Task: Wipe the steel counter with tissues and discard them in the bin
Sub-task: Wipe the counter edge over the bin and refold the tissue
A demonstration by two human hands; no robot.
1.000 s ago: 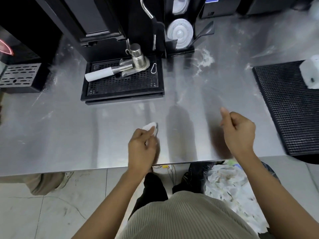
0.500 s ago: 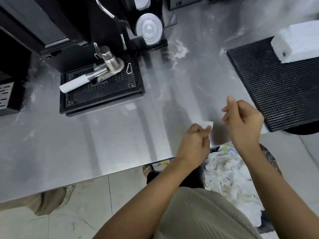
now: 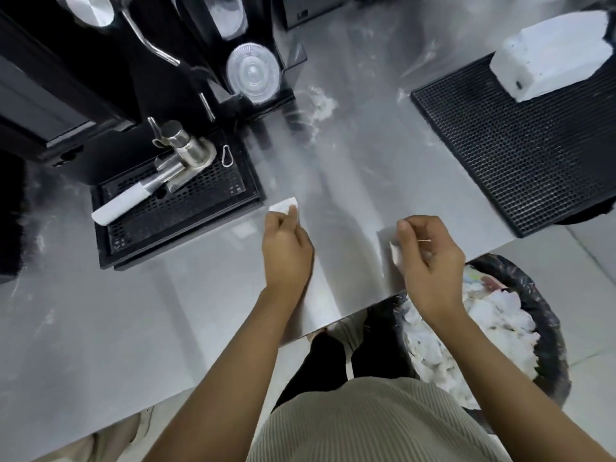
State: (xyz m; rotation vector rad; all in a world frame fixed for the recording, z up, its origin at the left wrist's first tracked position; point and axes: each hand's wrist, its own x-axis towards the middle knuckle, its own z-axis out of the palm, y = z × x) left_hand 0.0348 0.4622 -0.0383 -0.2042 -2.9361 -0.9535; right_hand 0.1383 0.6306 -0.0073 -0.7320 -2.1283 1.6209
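Mid-frame, the left hand (image 3: 286, 251) pinches a small white tissue (image 3: 283, 205) against the grey steel table (image 3: 200, 311), seemingly to wipe; the right hand (image 3: 430, 258) pinches a white tissue scrap (image 3: 396, 255) near the black-lined bin (image 3: 546, 328), lower right, probably to drop it

Our left hand (image 3: 286, 251) and right hand (image 3: 430, 261) bare, over the steel counter (image 3: 200, 295), bare forearms (image 3: 233, 361) behind them, our beige fine-ribbed knit top (image 3: 366, 421) below the counter's near edge, our black trousers (image 3: 328, 358) between that edge and the top.
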